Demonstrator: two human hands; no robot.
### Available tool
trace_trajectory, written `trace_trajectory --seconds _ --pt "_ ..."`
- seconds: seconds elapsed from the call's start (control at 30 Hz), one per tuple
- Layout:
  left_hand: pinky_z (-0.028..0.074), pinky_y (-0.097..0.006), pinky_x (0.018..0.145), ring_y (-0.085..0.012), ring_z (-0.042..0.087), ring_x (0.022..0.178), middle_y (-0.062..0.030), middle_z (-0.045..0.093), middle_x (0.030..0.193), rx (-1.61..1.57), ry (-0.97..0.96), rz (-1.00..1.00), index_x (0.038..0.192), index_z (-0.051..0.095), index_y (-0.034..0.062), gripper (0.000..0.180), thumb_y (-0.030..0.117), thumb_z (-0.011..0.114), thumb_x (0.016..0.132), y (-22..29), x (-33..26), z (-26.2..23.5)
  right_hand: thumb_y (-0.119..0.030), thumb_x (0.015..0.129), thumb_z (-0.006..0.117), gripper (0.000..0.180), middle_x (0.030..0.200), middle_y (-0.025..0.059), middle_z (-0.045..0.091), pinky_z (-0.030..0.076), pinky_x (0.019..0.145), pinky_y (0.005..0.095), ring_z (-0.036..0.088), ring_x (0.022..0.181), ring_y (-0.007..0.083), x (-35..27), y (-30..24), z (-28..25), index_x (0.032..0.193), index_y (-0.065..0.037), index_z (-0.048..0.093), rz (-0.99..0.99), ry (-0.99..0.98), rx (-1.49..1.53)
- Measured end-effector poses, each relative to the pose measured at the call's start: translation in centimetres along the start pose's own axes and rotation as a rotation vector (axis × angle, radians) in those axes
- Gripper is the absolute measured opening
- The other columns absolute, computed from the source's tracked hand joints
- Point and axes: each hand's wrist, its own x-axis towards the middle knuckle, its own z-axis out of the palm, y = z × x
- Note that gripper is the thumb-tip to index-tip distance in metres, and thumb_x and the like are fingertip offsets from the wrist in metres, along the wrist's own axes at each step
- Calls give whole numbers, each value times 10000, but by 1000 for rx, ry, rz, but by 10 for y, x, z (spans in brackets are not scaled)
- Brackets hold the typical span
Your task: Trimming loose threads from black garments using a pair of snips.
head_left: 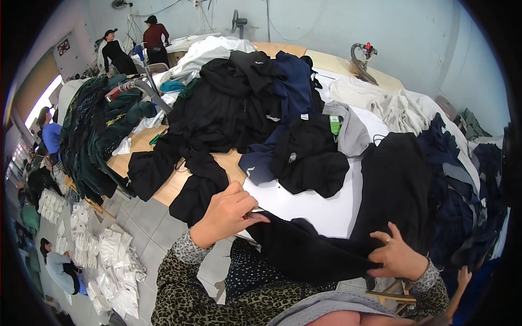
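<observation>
A black garment (315, 252) is stretched between my two hands, over my lap at the near edge of the white tabletop. My left hand (224, 213) is closed at its left end, fingers curled in. A small pale, shiny sliver with a bit of red shows by the thumb; I cannot make out what it is. My right hand (399, 254) pinches the garment's right end, the other fingers partly spread. Beyond the right hand lies a larger black garment (394, 185). Ahead are a folded black garment (310, 157) and a grey piece (354, 130) with a green tag.
A big heap of black clothing (217, 103) covers the table's middle. Dark green garments (92, 136) hang at the left, navy ones (451, 201) at the right. White bundles (117, 266) lie on the floor. Other people work farther off; another person's hand (464, 278) shows lower right.
</observation>
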Motion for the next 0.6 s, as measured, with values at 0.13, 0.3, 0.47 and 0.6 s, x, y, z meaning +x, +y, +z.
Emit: trace_trajectory --seconds 0.13,0.3,0.47,0.6 --pt "420 -309 520 -204 483 630 -46 507 626 116 16 -19 684 517 59 337 257 789 673 -6 -6 -5 -200 690 723 249 692 125 552 461 703 414 570 702 338 6 11 21 720 -42 533 99 164 186" --pt "391 -264 501 -155 473 523 -63 481 622 -290 -142 -390 729 480 16 355 205 780 731 -7 -11 -13 12 537 750 312 723 115 537 484 693 406 560 735 335 2 -8 -21 771 -38 549 222 919 -113" --pt "401 -185 599 -44 479 655 39 515 740 -1101 473 -604 812 487 73 254 -14 716 744 10 -3 -9 -74 582 796 295 693 64 559 395 639 323 512 616 202 15 -22 -9 781 -59 580 27 914 470" --pt "406 -248 833 -90 490 951 11 511 1013 -1338 190 -528 1070 494 64 515 164 818 681 47 20 36 -8 598 812 362 790 82 557 420 577 285 555 678 189 68 -46 -5 906 -47 627 -89 1096 475"
